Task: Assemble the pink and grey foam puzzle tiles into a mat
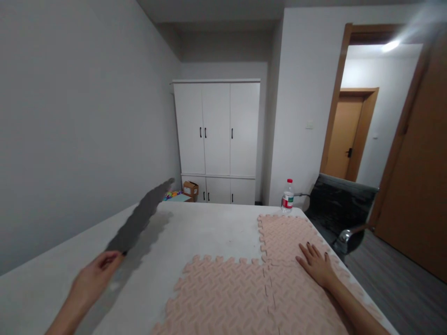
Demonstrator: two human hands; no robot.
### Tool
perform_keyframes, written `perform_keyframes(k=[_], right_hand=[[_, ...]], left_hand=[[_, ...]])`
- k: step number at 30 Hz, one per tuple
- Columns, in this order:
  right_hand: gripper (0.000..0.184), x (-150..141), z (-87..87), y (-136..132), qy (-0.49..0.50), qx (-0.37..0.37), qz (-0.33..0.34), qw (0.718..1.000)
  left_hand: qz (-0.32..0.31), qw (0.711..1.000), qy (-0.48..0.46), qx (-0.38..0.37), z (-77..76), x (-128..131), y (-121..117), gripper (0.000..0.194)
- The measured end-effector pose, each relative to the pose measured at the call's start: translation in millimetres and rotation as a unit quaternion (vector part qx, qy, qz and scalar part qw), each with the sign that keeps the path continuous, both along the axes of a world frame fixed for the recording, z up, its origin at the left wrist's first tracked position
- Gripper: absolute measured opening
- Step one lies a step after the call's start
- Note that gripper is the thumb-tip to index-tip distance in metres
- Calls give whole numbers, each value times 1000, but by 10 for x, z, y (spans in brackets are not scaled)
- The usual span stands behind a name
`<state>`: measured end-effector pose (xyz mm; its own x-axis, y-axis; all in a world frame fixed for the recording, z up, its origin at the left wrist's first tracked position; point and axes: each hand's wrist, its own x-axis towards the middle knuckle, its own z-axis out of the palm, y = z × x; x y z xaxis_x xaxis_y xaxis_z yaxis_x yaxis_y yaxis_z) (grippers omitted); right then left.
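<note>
My left hand (96,274) pinches one edge of a grey foam mat tile (141,218) and holds it up over the left side of the white table (209,232), tilted away from me. My right hand (316,263) lies flat with fingers spread on the pink foam mat tiles (251,288). These pink tiles are interlocked and cover the right and near part of the table. The grey tile throws a shadow on the bare tabletop beneath it.
A plastic water bottle (287,196) stands at the table's far edge. A black office chair (344,211) is right of the table. Behind are a white wardrobe (217,139), a cardboard box (190,190) on the floor, and an open wooden door (415,186).
</note>
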<state>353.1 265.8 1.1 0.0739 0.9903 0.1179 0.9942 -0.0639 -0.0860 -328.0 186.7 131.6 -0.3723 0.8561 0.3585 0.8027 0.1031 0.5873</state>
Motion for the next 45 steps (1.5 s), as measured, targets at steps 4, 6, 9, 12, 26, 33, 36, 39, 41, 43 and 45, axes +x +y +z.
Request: perform_keyframes(k=[4, 6, 9, 12, 26, 33, 36, 39, 41, 43, 45], right_hand=[[73, -11, 25, -1, 4, -9, 5, 1000], [73, -7, 14, 5, 2, -6, 4, 1000], [73, 9, -22, 22, -1, 2, 2, 1000], [75, 23, -44, 38, -1, 4, 4, 1000], [72, -6, 53, 6, 5, -1, 7, 1000], [70, -18, 31, -8, 5, -7, 4, 1000], [70, 12, 64, -8, 14, -16, 3, 1000], [66, -55, 210, 21, 42, -14, -11, 999], [56, -248, 351, 59, 83, 16, -1, 996], [47, -573, 468, 107, 130, 45, 43, 990], [42, -969, 520, 159, 165, 36, 95, 981]], left_hand=[[-178, 984, 0, 19, -104, 721, 606, 42], [-244, 970, 17, 5, -218, 1077, 830, 35], [-307, 950, 46, -17, -406, 1438, 1024, 24], [-338, 938, 65, -31, -547, 1569, 1095, 17], [-356, 934, 1, -41, -468, 1326, 1020, 33], [-364, 930, 0, -61, -572, 1344, 897, 32], [-359, 931, -11, -58, -605, 1353, 882, 33], [-359, 932, -23, -49, -627, 1348, 896, 34], [-358, 932, -26, -44, -647, 1344, 905, 33], [-355, 934, -24, -38, -673, 1345, 906, 31], [-351, 935, -20, -33, -702, 1347, 903, 30]])
